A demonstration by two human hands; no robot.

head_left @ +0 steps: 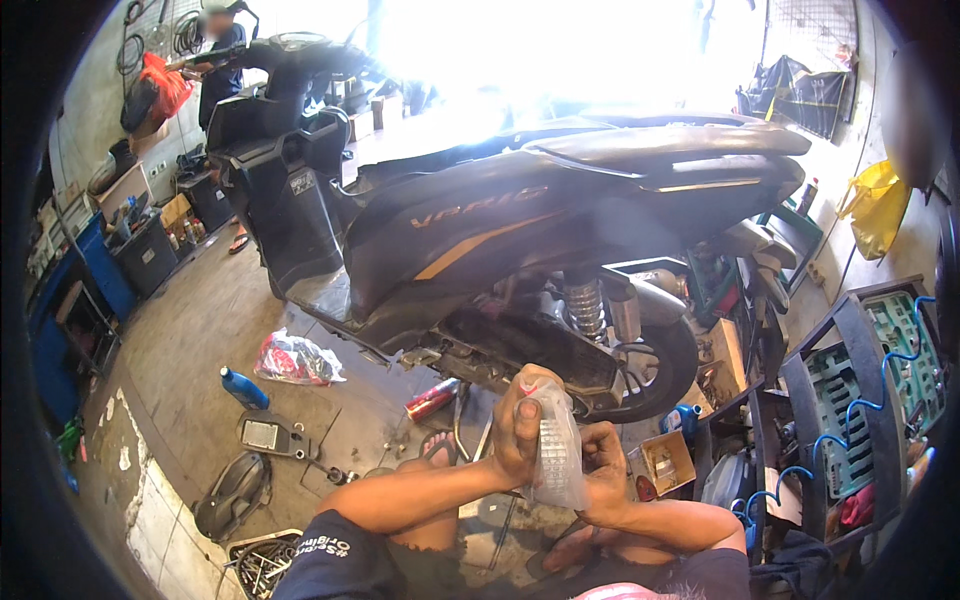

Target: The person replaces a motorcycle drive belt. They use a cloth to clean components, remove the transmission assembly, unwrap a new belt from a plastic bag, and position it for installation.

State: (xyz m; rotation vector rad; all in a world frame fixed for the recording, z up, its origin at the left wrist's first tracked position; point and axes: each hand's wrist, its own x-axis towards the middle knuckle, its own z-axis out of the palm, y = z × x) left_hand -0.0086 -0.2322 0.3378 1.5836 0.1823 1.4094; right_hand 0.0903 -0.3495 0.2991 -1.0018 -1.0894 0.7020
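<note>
I hold a clear plastic packet [560, 455] upright in front of me, with a pale, printed-looking piece showing through it. My left hand [517, 425] is closed round its upper left side, the thumb lying across the front. At the lower right edge, my right hand [604, 475] grips it with bent fingers. Just beyond stands a dark scooter [480, 235] with an orange stripe, its rear wheel [665, 375] and shock spring [585, 310] exposed behind my hands. A red can [432, 400] lies on the floor left of the packet.
Left on the floor are a blue bottle [244, 388], a bag of red parts [298, 360], a black cover [235, 495] and a tool tray [262, 565]. A cardboard box [668, 460] and green tool cases [842, 420] stand right. A person [222, 70] stands far left.
</note>
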